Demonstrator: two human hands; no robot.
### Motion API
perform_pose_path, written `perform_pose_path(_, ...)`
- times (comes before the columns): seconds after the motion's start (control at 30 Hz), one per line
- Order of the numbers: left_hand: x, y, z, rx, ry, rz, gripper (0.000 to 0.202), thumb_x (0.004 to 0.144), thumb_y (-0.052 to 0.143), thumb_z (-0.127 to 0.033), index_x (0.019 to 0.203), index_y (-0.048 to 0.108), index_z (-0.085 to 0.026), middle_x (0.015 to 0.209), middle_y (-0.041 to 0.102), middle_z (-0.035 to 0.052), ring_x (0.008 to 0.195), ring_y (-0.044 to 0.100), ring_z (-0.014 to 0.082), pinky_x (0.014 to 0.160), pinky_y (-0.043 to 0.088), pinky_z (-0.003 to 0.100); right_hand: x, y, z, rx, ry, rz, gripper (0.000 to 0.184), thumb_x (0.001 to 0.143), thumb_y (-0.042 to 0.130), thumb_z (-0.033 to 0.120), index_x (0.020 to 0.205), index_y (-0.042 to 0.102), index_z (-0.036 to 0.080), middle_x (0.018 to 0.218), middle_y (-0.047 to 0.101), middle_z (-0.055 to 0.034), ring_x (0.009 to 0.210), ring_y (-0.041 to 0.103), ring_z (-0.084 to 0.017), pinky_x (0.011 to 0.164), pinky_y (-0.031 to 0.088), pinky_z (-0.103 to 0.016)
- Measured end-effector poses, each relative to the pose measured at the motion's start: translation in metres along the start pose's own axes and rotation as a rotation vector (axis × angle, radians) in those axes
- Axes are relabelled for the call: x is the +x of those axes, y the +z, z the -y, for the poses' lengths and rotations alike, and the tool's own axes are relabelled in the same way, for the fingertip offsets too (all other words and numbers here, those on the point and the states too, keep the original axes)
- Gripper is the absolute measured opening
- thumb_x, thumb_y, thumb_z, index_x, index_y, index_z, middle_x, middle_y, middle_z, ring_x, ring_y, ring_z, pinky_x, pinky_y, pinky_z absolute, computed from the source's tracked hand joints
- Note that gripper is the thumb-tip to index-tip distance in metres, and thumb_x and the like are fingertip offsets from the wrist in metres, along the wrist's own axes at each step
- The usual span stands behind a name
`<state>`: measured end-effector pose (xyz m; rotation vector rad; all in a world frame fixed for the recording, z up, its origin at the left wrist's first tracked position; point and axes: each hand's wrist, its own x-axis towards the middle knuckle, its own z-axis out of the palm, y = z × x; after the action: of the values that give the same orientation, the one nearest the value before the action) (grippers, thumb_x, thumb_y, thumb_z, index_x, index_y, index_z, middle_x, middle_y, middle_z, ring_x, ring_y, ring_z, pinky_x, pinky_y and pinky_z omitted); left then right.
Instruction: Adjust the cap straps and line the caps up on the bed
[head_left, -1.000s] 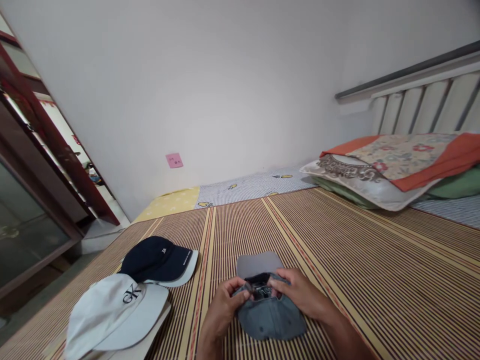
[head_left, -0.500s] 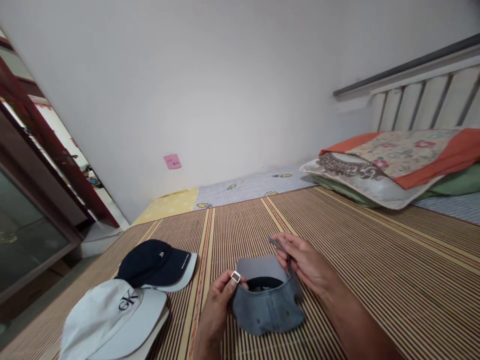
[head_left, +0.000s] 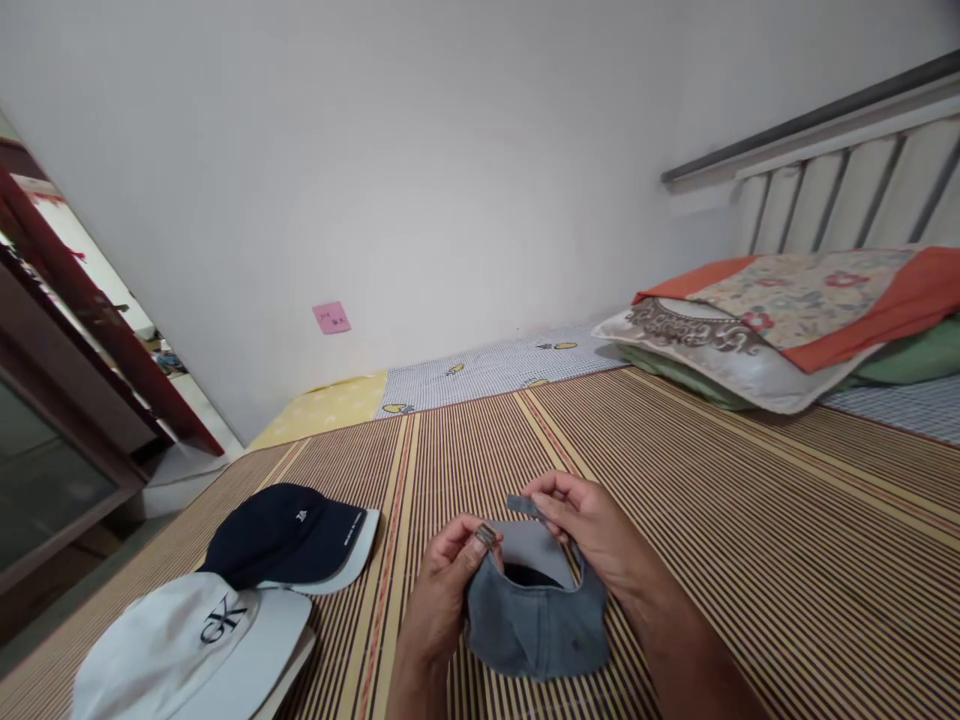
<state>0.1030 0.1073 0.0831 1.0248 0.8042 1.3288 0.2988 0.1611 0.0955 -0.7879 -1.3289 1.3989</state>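
Note:
A grey-blue baseball cap (head_left: 536, 625) hangs between my two hands, its back opening toward me and its brim pointing away. My left hand (head_left: 444, 585) pinches the metal buckle (head_left: 486, 537) at the left end of the opening. Between the thumb and fingers of my right hand (head_left: 581, 520) is the cap's loose fabric strap (head_left: 523, 506), its free end pointing left toward the buckle. Strap and buckle are apart. Part of the brim is hidden behind the crown.
To the left lie a navy cap (head_left: 277, 535) and a white cap (head_left: 161, 640) with dark letters. A striped woven mat (head_left: 712, 500) covers the bed. Pillows under a floral cover (head_left: 802, 290) are stacked at the right. A pink note (head_left: 331, 318) sticks to the wall.
The strap's end has come left and down, closer to the buckle. My left hand has tilted the buckle and raised it slightly. The view has shifted a little to the right.

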Motion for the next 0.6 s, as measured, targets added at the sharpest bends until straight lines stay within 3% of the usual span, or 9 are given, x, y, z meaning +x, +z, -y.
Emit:
perform_pose_path(0.17, -0.007, -0.005, 0.003, 0.029, 0.010, 0.017, 0.030, 0.087, 0.084, -0.042, 0.084, 0.070, -0.016, 0.071, 0.064, -0.0012, 0.062, 0.053, 0.0092, 0.061, 0.040, 0.019, -0.006, 0.006, 0.009, -0.068, -0.028, 0.083, 0.028, 0.081, 0.076, 0.044, 0.096, 0.074, 0.021, 0.072, 0.060, 0.0032, 0.065, 0.054, -0.012, 0.062, 0.043, -0.027)
perform_pose_path(0.43, -0.007, 0.000, 0.003, -0.073, 0.022, 0.066, 0.028, 0.088, 0.084, -0.035, 0.091, 0.061, -0.021, 0.075, 0.067, -0.0028, 0.064, 0.055, 0.0098, 0.062, 0.042, 0.019, -0.006, 0.013, 0.009, -0.065, 0.007, 0.152, 0.022, 0.083, 0.075, 0.042, 0.091, 0.074, 0.021, 0.068, 0.058, 0.0043, 0.059, 0.048, -0.010, 0.053, 0.034, -0.025)
perform_pose_path(0.6, -0.005, 0.000, 0.006, -0.038, 0.033, 0.044, 0.027, 0.089, 0.082, -0.038, 0.088, 0.063, -0.019, 0.074, 0.065, -0.0023, 0.065, 0.053, 0.0099, 0.063, 0.041, 0.019, -0.006, 0.014, 0.004, -0.071, 0.034, 0.155, 0.023, 0.082, 0.075, 0.042, 0.087, 0.072, 0.020, 0.070, 0.058, 0.0038, 0.059, 0.047, -0.010, 0.054, 0.033, -0.025)
